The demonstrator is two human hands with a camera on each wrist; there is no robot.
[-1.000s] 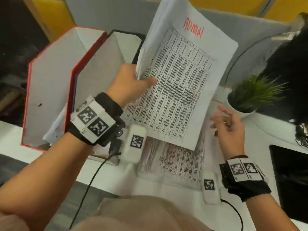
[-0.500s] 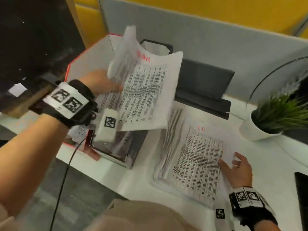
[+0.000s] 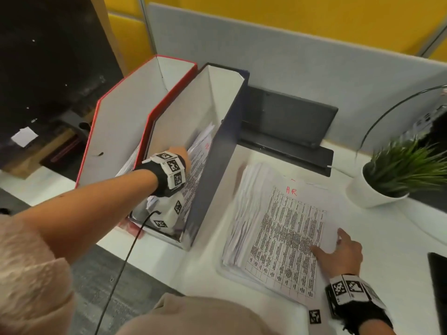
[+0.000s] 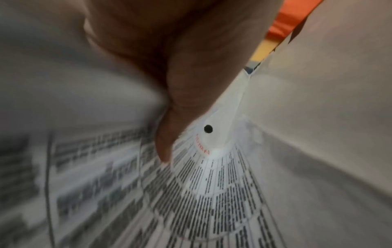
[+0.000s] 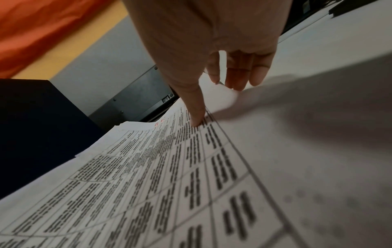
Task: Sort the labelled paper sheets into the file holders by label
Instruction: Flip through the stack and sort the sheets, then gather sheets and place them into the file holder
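My left hand (image 3: 180,153) reaches down inside the dark blue file holder (image 3: 214,180) and pinches a printed sheet (image 3: 199,163) with a red label. In the left wrist view the thumb (image 4: 169,130) lies on the printed face of this sheet (image 4: 212,193), and the red label (image 4: 201,146) sits near the holder's far end. The other fingers are hidden behind the paper. A red file holder (image 3: 121,131) stands just left of the blue one. My right hand (image 3: 343,250) rests open on the near right corner of the paper stack (image 3: 273,228), whose top sheet reads HR (image 3: 291,191). Its thumb (image 5: 196,117) presses the top sheet (image 5: 169,167).
A potted plant (image 3: 399,175) stands at the right. A black device (image 3: 287,126) sits behind the stack, against the grey partition (image 3: 314,59). A dark flat object (image 3: 439,286) lies at the right edge. The desk edge runs diagonally at the front left, below the holders.
My left hand has carried the ADMIN sheet from up in front of me down into the blue holder. The right hand has dropped onto the HR stack's near corner.
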